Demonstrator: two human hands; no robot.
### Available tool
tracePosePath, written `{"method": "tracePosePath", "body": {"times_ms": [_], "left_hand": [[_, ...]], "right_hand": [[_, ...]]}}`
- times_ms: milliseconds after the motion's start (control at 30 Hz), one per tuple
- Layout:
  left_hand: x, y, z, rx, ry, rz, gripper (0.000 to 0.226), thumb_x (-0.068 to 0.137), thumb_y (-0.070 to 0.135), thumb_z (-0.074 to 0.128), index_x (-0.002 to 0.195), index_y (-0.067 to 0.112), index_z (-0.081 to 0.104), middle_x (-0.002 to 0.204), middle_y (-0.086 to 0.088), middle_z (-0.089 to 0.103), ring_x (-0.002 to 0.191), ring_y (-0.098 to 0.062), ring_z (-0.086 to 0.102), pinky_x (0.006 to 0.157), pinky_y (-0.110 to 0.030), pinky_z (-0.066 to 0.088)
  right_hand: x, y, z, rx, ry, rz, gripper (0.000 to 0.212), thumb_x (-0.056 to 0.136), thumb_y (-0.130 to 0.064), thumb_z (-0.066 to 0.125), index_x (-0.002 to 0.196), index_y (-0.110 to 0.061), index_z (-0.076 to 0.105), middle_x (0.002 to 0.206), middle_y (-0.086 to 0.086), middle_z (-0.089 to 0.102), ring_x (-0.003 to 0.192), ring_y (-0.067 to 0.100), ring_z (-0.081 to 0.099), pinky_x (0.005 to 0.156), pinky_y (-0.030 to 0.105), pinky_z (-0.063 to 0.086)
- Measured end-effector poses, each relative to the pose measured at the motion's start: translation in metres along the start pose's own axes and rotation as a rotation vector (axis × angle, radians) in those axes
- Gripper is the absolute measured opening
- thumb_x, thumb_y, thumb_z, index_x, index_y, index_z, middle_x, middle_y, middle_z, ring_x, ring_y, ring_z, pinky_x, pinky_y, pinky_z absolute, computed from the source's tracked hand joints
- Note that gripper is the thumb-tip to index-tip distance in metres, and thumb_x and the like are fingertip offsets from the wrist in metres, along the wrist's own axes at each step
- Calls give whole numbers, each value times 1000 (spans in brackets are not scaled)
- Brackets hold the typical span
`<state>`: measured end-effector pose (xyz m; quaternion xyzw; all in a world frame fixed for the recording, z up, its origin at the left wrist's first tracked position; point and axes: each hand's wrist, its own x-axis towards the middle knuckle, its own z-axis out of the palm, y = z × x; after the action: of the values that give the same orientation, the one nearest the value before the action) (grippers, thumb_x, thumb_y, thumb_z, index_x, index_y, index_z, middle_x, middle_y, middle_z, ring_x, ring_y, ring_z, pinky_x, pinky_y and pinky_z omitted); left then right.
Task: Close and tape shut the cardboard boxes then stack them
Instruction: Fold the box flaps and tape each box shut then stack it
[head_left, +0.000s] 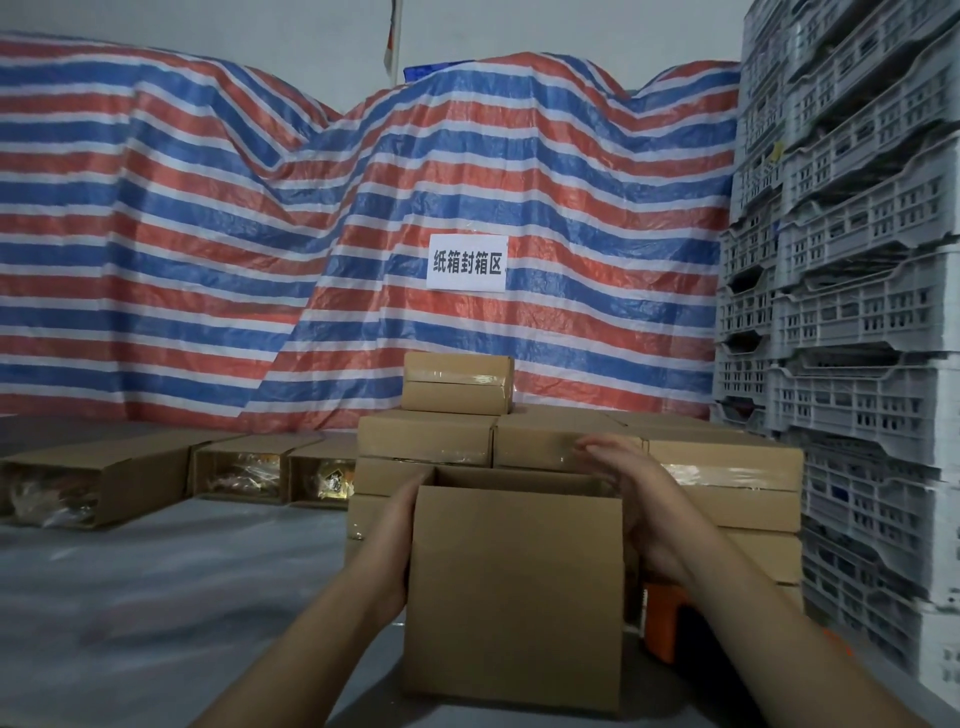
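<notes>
An open cardboard box (514, 597) stands in front of me on the grey surface, its near flap raised upright. My left hand (397, 525) lies against the box's left side, mostly hidden behind the flap. My right hand (631, 486) is at the box's right side with fingers stretched forward over the rim. Just behind the box is a stack of taped boxes (561, 441), with one small taped box (457, 384) on top. An orange tape dispenser (662, 621) lies to the right of the open box, partly hidden by my right forearm.
Three open boxes (171, 475) with packed goods lie in a row at the left. Tall stacks of grey plastic crates (841, 312) wall off the right. A striped red-blue tarpaulin (311, 234) with a white paper sign (466, 262) covers the back.
</notes>
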<state>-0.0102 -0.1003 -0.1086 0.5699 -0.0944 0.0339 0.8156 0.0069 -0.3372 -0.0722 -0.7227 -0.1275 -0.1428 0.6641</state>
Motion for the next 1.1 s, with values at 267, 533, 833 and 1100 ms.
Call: {"method": "tracePosePath", "body": {"times_ms": [267, 533, 833, 1100], "left_hand": [[-3, 4, -3, 9, -54, -21, 47, 96, 33, 48, 65, 16, 78, 69, -5, 70, 59, -17, 67, 53, -23, 52], [-5, 13, -9, -27, -116, -79, 21, 84, 21, 58, 78, 10, 75, 71, -10, 69, 57, -20, 66, 49, -25, 53], [-1, 11, -12, 242, -161, -133, 22, 90, 23, 60, 106, 8, 60, 69, -4, 70, 61, -16, 66, 55, -27, 51], [2, -2, -9, 61, 8, 7, 20, 94, 4, 54, 110, 16, 60, 84, -16, 68, 62, -23, 64, 52, -31, 52]], "right_hand": [[6, -30, -1, -566, -287, 191, 20, 81, -43, 78, 95, -29, 78, 91, -8, 78, 87, 9, 73, 82, 31, 53], [8, -34, 1, -589, -359, 222, 26, 85, -48, 74, 99, -27, 77, 94, -7, 78, 95, 10, 72, 97, 36, 52], [4, -35, 3, -577, -383, 231, 12, 90, -39, 70, 97, -29, 74, 88, -11, 77, 83, 3, 73, 84, 29, 54], [-7, -12, -3, -247, -170, 174, 40, 89, -61, 60, 110, -29, 73, 113, 7, 73, 112, 28, 64, 106, 50, 45]]}}
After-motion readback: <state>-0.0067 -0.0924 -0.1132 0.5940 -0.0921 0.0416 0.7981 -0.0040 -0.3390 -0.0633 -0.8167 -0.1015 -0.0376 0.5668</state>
